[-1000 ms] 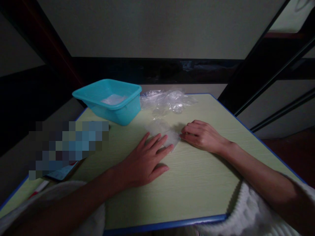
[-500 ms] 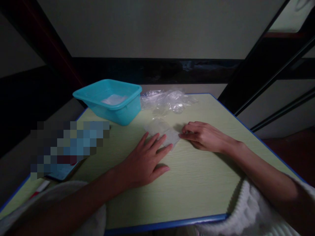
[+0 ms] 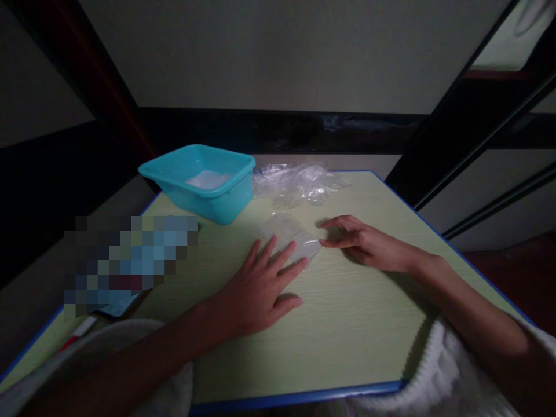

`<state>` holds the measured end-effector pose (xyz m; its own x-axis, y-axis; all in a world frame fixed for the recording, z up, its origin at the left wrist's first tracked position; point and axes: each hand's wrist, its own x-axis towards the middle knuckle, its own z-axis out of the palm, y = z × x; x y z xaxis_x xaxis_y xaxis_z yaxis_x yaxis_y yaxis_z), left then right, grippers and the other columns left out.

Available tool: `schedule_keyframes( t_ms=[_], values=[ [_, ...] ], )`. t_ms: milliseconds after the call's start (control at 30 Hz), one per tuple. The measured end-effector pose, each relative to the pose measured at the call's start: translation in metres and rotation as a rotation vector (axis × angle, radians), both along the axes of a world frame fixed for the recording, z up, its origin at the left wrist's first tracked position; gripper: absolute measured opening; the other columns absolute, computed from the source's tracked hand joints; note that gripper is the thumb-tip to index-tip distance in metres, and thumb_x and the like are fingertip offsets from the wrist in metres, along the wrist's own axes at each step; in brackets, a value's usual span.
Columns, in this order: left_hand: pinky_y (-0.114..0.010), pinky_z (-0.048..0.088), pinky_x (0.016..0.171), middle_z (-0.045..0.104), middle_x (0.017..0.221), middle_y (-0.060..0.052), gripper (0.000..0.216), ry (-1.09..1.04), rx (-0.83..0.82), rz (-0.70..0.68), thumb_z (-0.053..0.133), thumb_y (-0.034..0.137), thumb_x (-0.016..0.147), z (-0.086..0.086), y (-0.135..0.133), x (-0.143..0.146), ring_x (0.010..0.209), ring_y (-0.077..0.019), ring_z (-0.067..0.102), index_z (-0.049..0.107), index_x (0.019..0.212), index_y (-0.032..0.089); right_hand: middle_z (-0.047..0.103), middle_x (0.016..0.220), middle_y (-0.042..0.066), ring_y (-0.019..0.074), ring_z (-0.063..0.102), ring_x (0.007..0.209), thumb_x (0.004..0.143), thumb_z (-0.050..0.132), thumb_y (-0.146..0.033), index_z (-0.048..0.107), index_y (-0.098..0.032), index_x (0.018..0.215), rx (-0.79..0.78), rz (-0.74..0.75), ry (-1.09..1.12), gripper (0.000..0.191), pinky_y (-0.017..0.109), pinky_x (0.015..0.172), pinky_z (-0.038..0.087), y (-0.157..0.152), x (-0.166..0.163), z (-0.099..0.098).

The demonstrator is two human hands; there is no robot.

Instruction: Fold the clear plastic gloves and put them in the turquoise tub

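A small clear plastic bag [image 3: 284, 227] lies flat on the table in front of me. My left hand [image 3: 264, 284] rests over its near edge, palm down with fingers spread. At the bag's right corner is my right hand [image 3: 351, 240]. Its index finger is raised apart from the thumb, and the lower fingertip touches the corner or lies right beside it. I cannot tell whether the bag's layers are separated there.
A turquoise plastic basin [image 3: 234, 200] with something whitish inside stands at the back left. Crumpled clear plastic [image 3: 304, 182] lies beside it. A phone-like device [image 3: 119, 304], mostly blurred out, and a red and white pen-like item [image 3: 80, 332] are at left. The table [image 3: 339, 341] has blue edging.
My right index finger has lifted away from the thumb, opening the earlier pinch at the bag's corner. My left hand stays flat on the bag. The whole view has shifted slightly.
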<state>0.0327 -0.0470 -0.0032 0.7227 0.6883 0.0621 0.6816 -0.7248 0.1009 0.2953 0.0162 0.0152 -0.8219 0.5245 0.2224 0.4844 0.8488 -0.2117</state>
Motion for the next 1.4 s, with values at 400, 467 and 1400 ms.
schedule_keyframes(
  t_ms=[400, 467, 1400],
  values=[
    [-0.059, 0.023, 0.104, 0.028, 0.147, -0.013, 0.051, -0.027, 0.008, 0.136, 0.037, 0.040, 0.093, -0.002, 0.011, 0.004, 0.136, -0.0339, 0.021, 0.037, 0.136, 0.015, 0.050, 0.128, 0.014, 0.0246, 0.047, 0.118, 0.078, 0.041, 0.000, 0.065, -0.019, 0.112, 0.049, -0.010, -0.030, 0.046, 0.048, 0.094, 0.044, -0.002, -0.003, 0.002],
    [-0.059, 0.024, 0.103, 0.027, 0.148, -0.013, 0.051, -0.015, 0.021, 0.172, 0.035, 0.040, 0.094, -0.004, 0.014, 0.000, 0.136, -0.0345, 0.021, 0.036, 0.137, 0.015, 0.050, 0.128, 0.014, 0.0244, 0.046, 0.119, 0.078, 0.041, 0.000, 0.064, -0.020, 0.113, 0.044, -0.007, -0.020, 0.046, 0.048, 0.094, 0.044, -0.002, -0.003, 0.002],
    [-0.053, 0.022, 0.107, 0.019, 0.149, -0.017, 0.051, 0.020, 0.024, 0.464, 0.032, 0.032, 0.094, 0.000, 0.033, -0.017, 0.137, -0.0326, 0.017, 0.028, 0.140, 0.010, 0.046, 0.134, 0.021, 0.0287, 0.040, 0.127, 0.087, 0.040, -0.007, 0.061, -0.006, 0.113, 0.102, -0.102, -0.123, 0.033, 0.046, 0.104, 0.038, -0.038, -0.030, 0.009]
  ],
)
